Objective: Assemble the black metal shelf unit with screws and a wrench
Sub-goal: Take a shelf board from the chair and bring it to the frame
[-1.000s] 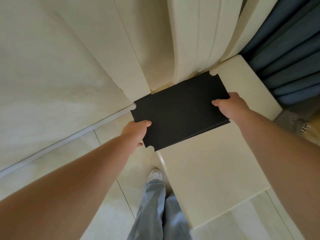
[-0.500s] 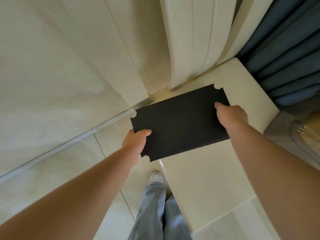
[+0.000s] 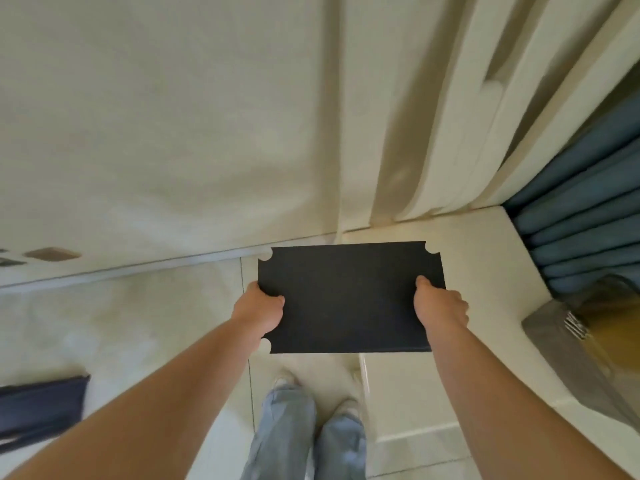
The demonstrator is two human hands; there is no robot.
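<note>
A flat black metal shelf panel (image 3: 349,299) with rounded notches at its corners hangs level in front of me, above the floor and the edge of a cream platform. My left hand (image 3: 258,311) grips its left short edge, thumb on top. My right hand (image 3: 440,306) grips the right short edge the same way. No screws or wrench are in view.
A cream raised platform (image 3: 485,258) lies to the right under cream curtains (image 3: 433,116) and blue curtains (image 3: 581,209). A grey bag-like object (image 3: 568,348) sits at right. A dark flat piece (image 3: 38,407) lies on the tiled floor at left. My legs (image 3: 304,431) stand below.
Both hands have lifted the black panel off the platform and carried it left and toward me, turning it square to my view. The view has swung left, showing the dark piece on the floor.
</note>
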